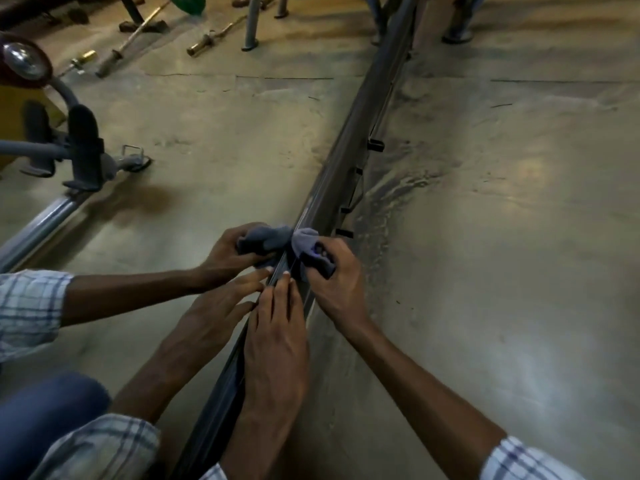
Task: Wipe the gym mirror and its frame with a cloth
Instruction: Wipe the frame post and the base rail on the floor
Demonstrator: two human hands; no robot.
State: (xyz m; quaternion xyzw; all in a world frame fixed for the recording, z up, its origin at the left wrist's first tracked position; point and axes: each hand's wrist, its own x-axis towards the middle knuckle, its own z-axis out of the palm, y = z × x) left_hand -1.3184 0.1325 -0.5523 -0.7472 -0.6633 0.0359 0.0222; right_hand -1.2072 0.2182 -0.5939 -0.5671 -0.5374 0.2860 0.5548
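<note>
R hand (334, 284) gripping crumpled grey-blue cloth (306, 241) on dark frame (348, 140), L hand (277, 341) flat, fingers straight, on frame

scuffed grey floor (502, 289) — soft glare (530, 168)

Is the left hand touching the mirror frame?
Touching. In the head view the left hand lies flat along the frame, straight fingers meeting their own reflection.

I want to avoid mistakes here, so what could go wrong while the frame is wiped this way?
1. The cloth, bunched in the grip of the right hand, could snag on the black clip just ahead beside the frame.
2. The left hand lies flat by the mirror; its fingertips may leave marks on the glass.
</note>
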